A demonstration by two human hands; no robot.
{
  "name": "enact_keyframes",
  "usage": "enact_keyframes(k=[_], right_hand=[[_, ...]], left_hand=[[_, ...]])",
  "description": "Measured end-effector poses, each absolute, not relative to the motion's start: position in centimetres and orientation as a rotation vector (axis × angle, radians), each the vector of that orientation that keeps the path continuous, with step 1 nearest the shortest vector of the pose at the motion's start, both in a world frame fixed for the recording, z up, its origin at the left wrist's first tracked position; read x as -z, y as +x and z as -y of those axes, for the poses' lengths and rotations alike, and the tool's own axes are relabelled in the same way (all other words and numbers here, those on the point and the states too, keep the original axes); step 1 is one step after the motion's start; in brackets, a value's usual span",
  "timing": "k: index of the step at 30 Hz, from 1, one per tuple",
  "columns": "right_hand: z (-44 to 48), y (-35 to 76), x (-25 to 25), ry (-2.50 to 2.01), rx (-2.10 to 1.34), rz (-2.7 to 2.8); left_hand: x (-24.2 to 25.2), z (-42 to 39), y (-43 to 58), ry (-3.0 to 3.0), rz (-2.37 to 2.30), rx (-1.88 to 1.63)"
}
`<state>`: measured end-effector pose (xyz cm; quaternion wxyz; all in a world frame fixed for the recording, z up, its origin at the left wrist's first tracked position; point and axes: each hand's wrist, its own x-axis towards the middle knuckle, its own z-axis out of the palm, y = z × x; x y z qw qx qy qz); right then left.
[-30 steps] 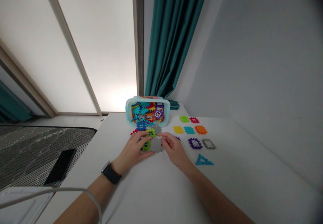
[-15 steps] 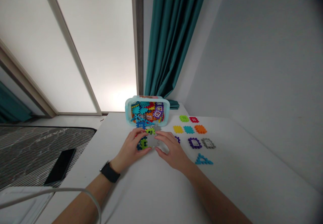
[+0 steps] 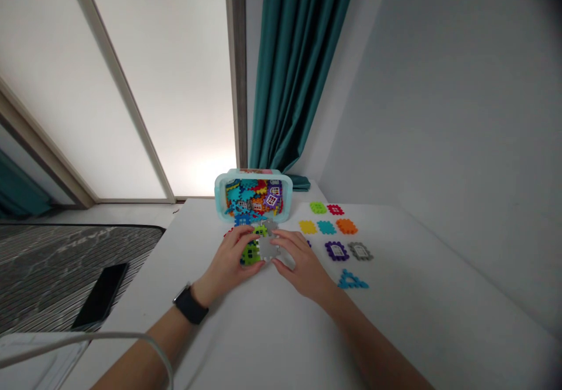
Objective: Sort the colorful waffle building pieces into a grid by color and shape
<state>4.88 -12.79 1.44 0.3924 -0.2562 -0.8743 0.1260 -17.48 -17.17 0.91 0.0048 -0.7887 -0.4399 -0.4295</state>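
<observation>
Left hand (image 3: 227, 259) and right hand (image 3: 302, 259) hold snapped-together toy tiles.
The left hand curls around a green tile (image 3: 251, 255). The right hand pinches a gray tile (image 3: 267, 248). They sit low in the middle, just below a light blue tub (image 3: 219, 198).

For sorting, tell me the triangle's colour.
The triangle is light blue, shown best in the head view.

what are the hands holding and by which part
Interlocking plastic tiles joined together: the left hand holds them at the green tile, the right hand at the right edge of the gray tile.
</observation>
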Motion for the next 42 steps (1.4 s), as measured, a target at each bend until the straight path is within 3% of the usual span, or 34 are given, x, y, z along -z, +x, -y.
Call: enact_keyframes(k=[20,29,35,42], right_hand=[[9.2,19.9,-0.5,-1.000,-0.177,2.031],[6.0,29.2,2.6,-1.350,-0.180,1.864],[4.1,30.9,4.0,-1.574,-0.178,1.909],[1.8,30.6,3.8,-1.699,-0.175,1.971]], left_hand=[[-2.6,10.0,-4.9,-2.798,1.294,1.146],[-1.5,6.5,0.4,-2.934,1.202,0.815],[-1.3,4.7,1.8,-2.951,1.112,0.588],[-0.7,3.8,2.2,-2.926,1.087,0.663]])
